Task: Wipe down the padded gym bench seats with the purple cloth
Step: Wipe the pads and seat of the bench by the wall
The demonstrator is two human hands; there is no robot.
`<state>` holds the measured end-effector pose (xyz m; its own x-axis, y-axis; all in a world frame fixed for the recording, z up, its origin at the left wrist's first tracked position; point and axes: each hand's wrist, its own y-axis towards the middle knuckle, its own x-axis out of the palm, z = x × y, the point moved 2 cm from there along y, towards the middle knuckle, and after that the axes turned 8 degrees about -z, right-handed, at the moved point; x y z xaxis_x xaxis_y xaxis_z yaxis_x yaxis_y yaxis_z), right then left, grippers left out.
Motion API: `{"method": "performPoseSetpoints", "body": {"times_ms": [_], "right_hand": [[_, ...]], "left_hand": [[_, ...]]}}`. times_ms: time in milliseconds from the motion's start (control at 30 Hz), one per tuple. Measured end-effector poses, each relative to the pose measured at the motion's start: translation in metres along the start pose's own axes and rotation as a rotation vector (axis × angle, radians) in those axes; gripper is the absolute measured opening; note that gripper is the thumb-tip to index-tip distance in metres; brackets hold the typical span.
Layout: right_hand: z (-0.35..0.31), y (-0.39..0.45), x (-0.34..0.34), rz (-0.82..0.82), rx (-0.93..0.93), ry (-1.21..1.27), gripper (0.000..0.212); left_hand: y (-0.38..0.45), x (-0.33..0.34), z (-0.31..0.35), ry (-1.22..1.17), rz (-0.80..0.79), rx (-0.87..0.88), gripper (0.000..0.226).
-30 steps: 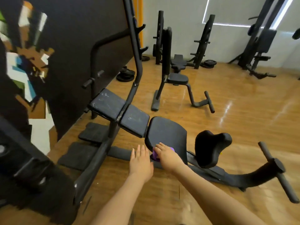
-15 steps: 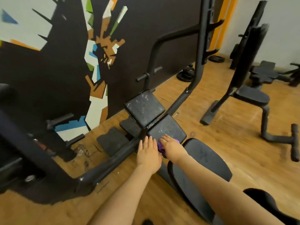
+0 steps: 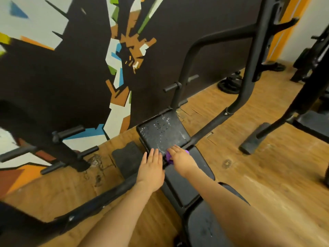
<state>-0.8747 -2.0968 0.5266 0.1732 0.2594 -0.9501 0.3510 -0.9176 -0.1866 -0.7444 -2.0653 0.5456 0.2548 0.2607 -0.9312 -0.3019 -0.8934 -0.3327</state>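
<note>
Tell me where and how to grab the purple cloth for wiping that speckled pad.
Grip the purple cloth by its bunched middle, coming down from above with the palm over it, as the right hand does now. It lies crumpled at the near edge of the speckled pad, so a top-down hold likely lets the fingers press it flat. The left hand rests open beside it.

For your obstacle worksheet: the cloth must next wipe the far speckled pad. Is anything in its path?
Nothing visible blocks it. The right hand holds the purple cloth at the near edge of the speckled pad, whose top is bare. The black frame bar runs beside the pad, not across it.
</note>
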Motion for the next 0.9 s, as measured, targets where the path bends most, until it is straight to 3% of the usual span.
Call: {"method": "performPoseSetpoints", "body": {"times_ms": [300,533,767,900], "right_hand": [[0.042,0.103,-0.011,-0.026,-0.131,0.118,0.064],[0.070,0.167,-0.025,-0.053,-0.076,0.117,0.060],[0.016,0.251,-0.030,0.078,-0.156,0.104,0.062],[-0.002,0.272,-0.011,-0.041,-0.136,0.145,0.037]], "left_hand": [[0.089,-0.018,-0.036,-0.112,-0.109,-0.281,0.067],[0.136,-0.002,-0.061,-0.177,-0.164,-0.275,0.078],[0.177,0.014,-0.105,-0.127,-0.113,-0.171,0.097],[0.189,0.017,-0.114,-0.171,-0.146,-0.130,0.095]]}}
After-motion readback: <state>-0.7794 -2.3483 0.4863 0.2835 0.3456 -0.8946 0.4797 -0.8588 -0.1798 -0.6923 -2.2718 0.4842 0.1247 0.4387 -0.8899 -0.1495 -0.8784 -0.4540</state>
